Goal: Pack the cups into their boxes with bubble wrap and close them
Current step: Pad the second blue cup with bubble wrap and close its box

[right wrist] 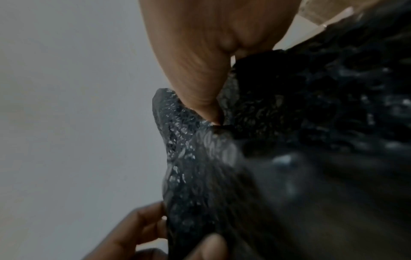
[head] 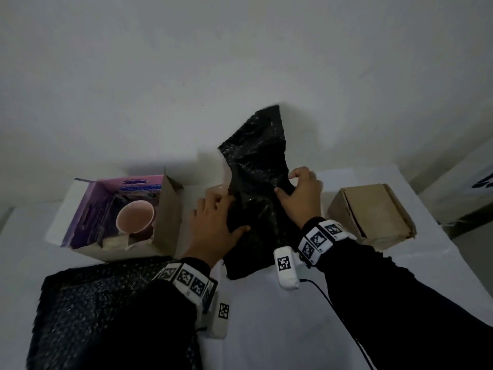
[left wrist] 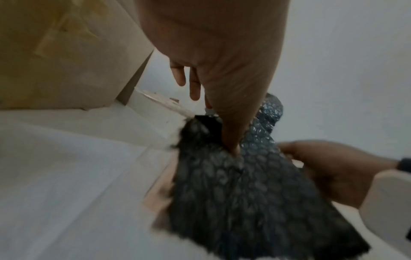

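Note:
A crumpled sheet of black bubble wrap (head: pixel 256 182) stands up from the white table in the middle. My left hand (head: pixel 229 212) grips its left edge, thumb on the front. My right hand (head: pixel 289 182) pinches its right side between thumb and fingers. In the left wrist view the thumb (left wrist: pixel 231 139) digs into the bubble wrap (left wrist: pixel 244 193). The right wrist view shows the right thumb (right wrist: pixel 200 98) pressed into the bubble wrap (right wrist: pixel 278 114). A pink cup (head: pixel 216 188) shows only as a sliver behind the wrap. Another pink cup (head: pixel 134 218) sits in an open purple box (head: pixel 88 209).
A shut brown cardboard box (head: pixel 370 214) stands at the right. A stack of black bubble wrap sheets (head: pixel 101 303) lies at the near left. The white table (head: pixel 266 329) ends at a pale wall behind, and a cable trails from my right wrist.

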`<state>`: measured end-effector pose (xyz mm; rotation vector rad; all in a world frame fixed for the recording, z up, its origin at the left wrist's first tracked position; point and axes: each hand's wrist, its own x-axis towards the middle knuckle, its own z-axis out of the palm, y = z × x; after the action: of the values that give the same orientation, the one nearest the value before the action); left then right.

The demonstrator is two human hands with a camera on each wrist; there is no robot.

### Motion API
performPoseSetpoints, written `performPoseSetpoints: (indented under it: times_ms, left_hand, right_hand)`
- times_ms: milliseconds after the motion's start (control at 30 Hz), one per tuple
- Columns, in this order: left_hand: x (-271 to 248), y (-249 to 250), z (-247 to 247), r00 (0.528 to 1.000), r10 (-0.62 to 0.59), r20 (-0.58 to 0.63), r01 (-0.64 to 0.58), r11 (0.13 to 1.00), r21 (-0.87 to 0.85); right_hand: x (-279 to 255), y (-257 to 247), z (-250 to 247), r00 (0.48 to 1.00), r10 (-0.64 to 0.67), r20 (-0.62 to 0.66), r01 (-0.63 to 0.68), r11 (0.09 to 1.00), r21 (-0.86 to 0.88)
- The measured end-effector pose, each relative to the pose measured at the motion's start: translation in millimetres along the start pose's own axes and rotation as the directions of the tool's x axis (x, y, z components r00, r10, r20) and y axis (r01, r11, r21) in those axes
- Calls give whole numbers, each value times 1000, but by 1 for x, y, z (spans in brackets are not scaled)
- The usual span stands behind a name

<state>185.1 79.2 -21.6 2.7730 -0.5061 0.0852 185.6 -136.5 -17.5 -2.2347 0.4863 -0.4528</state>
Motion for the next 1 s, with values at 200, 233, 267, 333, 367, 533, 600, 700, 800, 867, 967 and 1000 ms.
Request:
performPoseSetpoints:
  times_ms: [200,233,267,333,367,533,600,700,800,867,967,1000]
  left_hand:
    - [19,5,3,998,48,44,-49,998,29]
    - [22,7,2,997,56,61,-60,996,71]
    - [25,8,1,995,72,70,-80,990,118]
    - [27,11,-2,993,79,89,-94,980,178]
    - [27,13,-4,992,74,105,-93,979,180]
    - [20,13,-11,963,200,183,-232,957,174]
    - [16,5,-9,928,302,218,-351,904,243]
    - [12,-5,-8,894,358,271,-424,870,250]
    - [15,-8,-10,879,313,360,-425,856,293]
    - [19,-9,-11,904,257,343,-360,889,283]
    - [27,-8,-12,908,207,365,-322,902,289]
    - [30,-7,-13,909,208,361,-327,892,311]
  right_hand:
    - [-24,6,-8,899,-391,199,406,913,-39]
    - [-28,9,-8,859,-415,299,450,892,-54]
    - [-31,11,-7,818,-433,379,501,860,-100]
    - [-33,12,-5,756,-428,496,589,775,-229]
    - [-34,11,-4,736,-409,540,617,734,-283]
    - [-39,1,3,684,-320,655,670,631,-392]
    - [-39,-1,8,664,-262,701,663,641,-388]
    - [-34,-4,7,642,-212,736,628,696,-348]
    - [-28,-1,1,636,-248,730,647,687,-330]
    - [-26,3,-5,680,-365,635,639,721,-270]
    - [-25,8,-10,726,-431,536,607,767,-205]
    - [-26,7,-10,725,-422,545,607,764,-216]
